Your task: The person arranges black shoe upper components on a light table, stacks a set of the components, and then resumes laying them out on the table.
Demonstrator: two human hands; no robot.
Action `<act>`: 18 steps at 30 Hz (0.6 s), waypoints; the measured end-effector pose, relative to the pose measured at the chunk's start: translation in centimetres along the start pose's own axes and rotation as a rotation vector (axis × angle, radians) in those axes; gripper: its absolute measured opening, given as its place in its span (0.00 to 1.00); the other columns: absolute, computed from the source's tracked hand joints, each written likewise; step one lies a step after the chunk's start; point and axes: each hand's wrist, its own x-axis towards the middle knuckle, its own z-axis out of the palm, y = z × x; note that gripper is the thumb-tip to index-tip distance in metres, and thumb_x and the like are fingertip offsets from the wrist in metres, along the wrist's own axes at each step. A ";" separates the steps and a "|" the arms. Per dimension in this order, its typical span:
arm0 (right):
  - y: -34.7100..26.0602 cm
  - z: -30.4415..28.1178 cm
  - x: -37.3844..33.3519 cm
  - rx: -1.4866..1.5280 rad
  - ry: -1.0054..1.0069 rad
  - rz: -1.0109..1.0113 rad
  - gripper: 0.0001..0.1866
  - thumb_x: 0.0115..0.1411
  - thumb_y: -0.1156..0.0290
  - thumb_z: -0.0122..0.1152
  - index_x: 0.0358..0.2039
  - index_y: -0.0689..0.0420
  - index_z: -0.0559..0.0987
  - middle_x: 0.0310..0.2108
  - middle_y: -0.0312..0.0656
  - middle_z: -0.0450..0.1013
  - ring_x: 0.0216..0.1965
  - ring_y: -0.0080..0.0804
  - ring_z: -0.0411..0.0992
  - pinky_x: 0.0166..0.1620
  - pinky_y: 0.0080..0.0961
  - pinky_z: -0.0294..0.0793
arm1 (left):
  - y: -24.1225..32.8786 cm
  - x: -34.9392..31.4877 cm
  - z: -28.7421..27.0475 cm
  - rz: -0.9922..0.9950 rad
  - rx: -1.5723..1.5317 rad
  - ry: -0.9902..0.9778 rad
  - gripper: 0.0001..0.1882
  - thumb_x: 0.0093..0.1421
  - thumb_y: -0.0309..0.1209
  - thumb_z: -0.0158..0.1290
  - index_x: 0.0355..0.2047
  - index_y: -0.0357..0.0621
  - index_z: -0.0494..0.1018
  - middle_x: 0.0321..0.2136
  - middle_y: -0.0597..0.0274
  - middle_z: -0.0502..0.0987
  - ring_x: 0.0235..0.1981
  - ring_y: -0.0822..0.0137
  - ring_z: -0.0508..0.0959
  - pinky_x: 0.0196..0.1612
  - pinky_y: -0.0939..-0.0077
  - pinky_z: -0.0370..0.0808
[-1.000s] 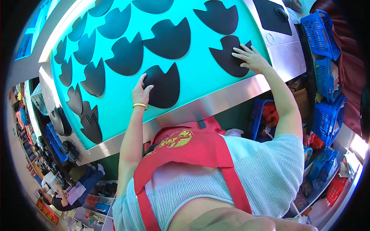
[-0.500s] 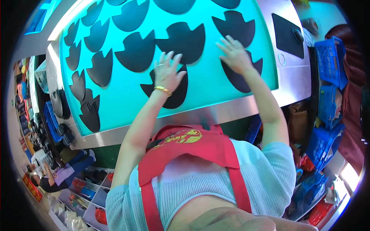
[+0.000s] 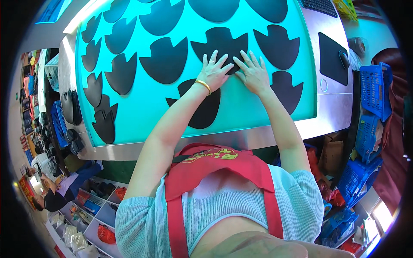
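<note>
Black shield-shaped flat pieces, each notched along one edge, lie in rows on a glowing turquoise panel (image 3: 150,112). My left hand (image 3: 214,73), with a ring and a gold bracelet, rests fingers spread at the lower edge of the middle black piece (image 3: 219,39). My right hand (image 3: 253,74) lies beside it, palm down and fingers spread, its fingertips by the same piece's lower right edge. Below my left wrist lies another black piece (image 3: 204,114), partly hidden by that arm. Two more, an upper one (image 3: 277,47) and a lower one (image 3: 285,92), lie right of my right hand.
A metal border (image 3: 241,136) frames the panel. On its right side are a black mouse pad (image 3: 332,58), a mouse (image 3: 343,59) and a keyboard (image 3: 320,6). Blue baskets (image 3: 372,92) stand beyond. A person (image 3: 53,195) sits at the lower left near divided trays (image 3: 94,219).
My left hand has moved right and away from me, off the lower piece to the middle one. My right hand has come left, away from the right-hand pieces. The view has shifted slightly.
</note>
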 end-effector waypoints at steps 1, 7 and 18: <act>0.1 0.1 0.0 0.006 0.006 0.025 0.30 0.64 0.48 0.55 0.66 0.33 0.66 0.71 0.35 0.56 0.72 0.41 0.51 0.69 0.53 0.50 | -0.3 0.4 0.0 0.000 0.000 0.001 0.27 0.57 0.38 0.61 0.58 0.61 0.72 0.65 0.59 0.62 0.68 0.41 0.56 0.63 0.27 0.55; 1.0 0.2 -0.2 0.038 0.048 0.064 0.30 0.64 0.49 0.56 0.66 0.37 0.66 0.70 0.36 0.57 0.71 0.42 0.53 0.69 0.52 0.51 | -0.1 1.4 0.0 0.059 0.008 -0.051 0.28 0.58 0.38 0.61 0.59 0.61 0.70 0.66 0.60 0.61 0.69 0.44 0.56 0.65 0.31 0.54; 10.5 -2.4 -12.3 -0.115 0.278 0.460 0.33 0.63 0.47 0.58 0.65 0.46 0.68 0.66 0.41 0.64 0.69 0.48 0.56 0.67 0.53 0.53 | 3.5 -14.9 -4.4 -0.191 0.020 -0.216 0.48 0.46 0.61 0.64 0.65 0.62 0.63 0.71 0.53 0.48 0.72 0.41 0.42 0.60 0.16 0.42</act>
